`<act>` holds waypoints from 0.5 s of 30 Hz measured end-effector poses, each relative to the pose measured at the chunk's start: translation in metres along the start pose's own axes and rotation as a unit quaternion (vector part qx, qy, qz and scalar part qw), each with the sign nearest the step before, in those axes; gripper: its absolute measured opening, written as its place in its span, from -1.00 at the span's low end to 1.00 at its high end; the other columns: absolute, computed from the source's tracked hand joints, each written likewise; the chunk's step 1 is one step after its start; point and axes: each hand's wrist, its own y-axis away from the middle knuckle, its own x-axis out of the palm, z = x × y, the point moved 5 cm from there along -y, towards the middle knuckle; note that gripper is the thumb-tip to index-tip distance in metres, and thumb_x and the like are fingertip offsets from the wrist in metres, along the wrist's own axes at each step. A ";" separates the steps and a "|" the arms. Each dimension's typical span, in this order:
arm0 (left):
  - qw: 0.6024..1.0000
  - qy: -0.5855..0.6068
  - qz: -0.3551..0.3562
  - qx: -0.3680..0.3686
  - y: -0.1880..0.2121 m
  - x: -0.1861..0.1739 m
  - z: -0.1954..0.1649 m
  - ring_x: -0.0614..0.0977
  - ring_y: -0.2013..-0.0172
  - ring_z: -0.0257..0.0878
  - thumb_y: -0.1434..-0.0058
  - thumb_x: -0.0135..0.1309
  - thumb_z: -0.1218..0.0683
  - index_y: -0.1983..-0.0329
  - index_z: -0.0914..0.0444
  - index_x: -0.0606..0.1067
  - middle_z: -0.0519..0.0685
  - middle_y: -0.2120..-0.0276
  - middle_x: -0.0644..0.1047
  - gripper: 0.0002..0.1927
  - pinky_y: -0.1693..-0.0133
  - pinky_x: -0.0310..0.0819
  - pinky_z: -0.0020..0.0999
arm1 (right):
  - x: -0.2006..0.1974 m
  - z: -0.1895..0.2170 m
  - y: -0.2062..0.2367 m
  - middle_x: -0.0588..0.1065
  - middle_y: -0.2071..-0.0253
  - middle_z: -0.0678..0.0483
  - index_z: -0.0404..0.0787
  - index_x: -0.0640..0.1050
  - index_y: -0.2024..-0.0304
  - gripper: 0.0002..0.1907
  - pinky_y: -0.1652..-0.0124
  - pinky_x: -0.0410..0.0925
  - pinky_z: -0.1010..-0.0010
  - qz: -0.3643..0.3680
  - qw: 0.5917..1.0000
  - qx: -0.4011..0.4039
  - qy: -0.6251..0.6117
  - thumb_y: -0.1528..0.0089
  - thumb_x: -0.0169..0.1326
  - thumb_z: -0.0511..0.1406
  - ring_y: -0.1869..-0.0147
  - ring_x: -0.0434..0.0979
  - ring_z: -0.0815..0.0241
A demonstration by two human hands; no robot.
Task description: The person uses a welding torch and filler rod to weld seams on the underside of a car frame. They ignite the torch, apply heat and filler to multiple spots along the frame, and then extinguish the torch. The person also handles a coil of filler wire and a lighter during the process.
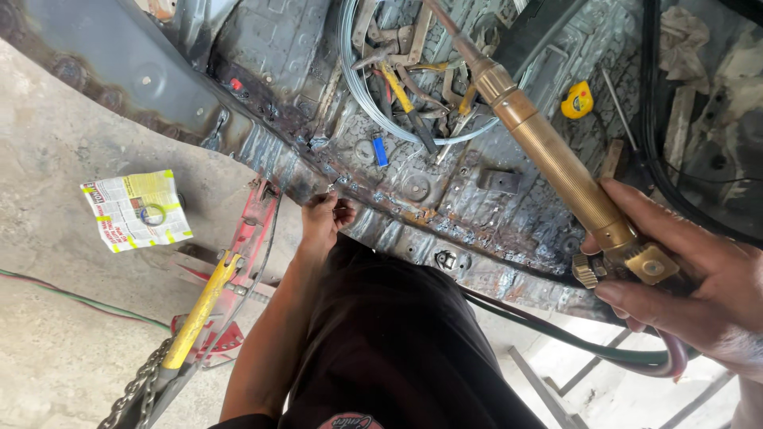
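My right hand point(699, 278) grips a brass gas torch point(556, 163) by its valve end, fingers by the knurled knobs. The torch's long tube angles up and left over the car's metal floor. Green and reddish hoses point(572, 338) trail from the torch under my hand. My left hand point(326, 218) reaches down to the rusty, scorched sill edge point(413, 230) of the car floor, fingertips pinched on a thin piece of wire point(332, 187). My dark trousers fill the bottom middle.
On the car floor lie a coil of steel wire point(358, 87), several pliers and clamps point(413, 75), a blue lighter point(381, 149) and a yellow tape measure point(577, 100). A red and yellow jack with chain point(214, 294) and a folded newspaper point(137, 210) sit on the concrete at left.
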 end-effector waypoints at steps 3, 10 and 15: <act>0.997 0.073 0.011 0.019 -0.001 -0.007 -0.006 0.63 0.48 -0.12 -0.41 0.04 0.12 0.17 0.27 0.46 0.09 0.37 0.59 -0.89 0.42 0.57 -0.24 | 0.007 0.008 -0.008 0.56 -0.03 -0.02 -0.16 0.23 -0.57 0.08 0.61 0.51 0.39 0.009 0.999 0.034 -0.011 0.00 0.31 -0.44 0.50 0.48 0.22; 0.992 0.076 0.102 0.003 -0.003 -0.006 -0.024 0.61 0.41 -0.24 -0.39 0.08 0.15 0.09 0.27 0.58 -0.03 0.37 0.59 -0.88 0.36 0.53 -0.32 | -0.002 -0.011 -0.017 0.55 -0.03 -0.06 -0.14 0.16 -0.56 0.08 0.59 0.49 0.38 0.016 0.999 0.033 0.031 -0.02 0.27 -0.48 0.48 0.52 0.21; 0.992 -0.042 0.117 0.022 0.028 -0.008 -0.028 0.65 0.48 -0.24 -0.31 0.13 0.19 0.20 0.32 0.56 0.02 0.39 0.64 -0.92 0.42 0.62 -0.32 | -0.005 -0.045 -0.037 0.52 -0.11 -0.14 -0.21 0.19 -0.64 0.06 0.64 0.45 0.36 0.001 0.994 -0.047 -0.100 -0.07 0.21 -0.54 0.48 0.55 0.17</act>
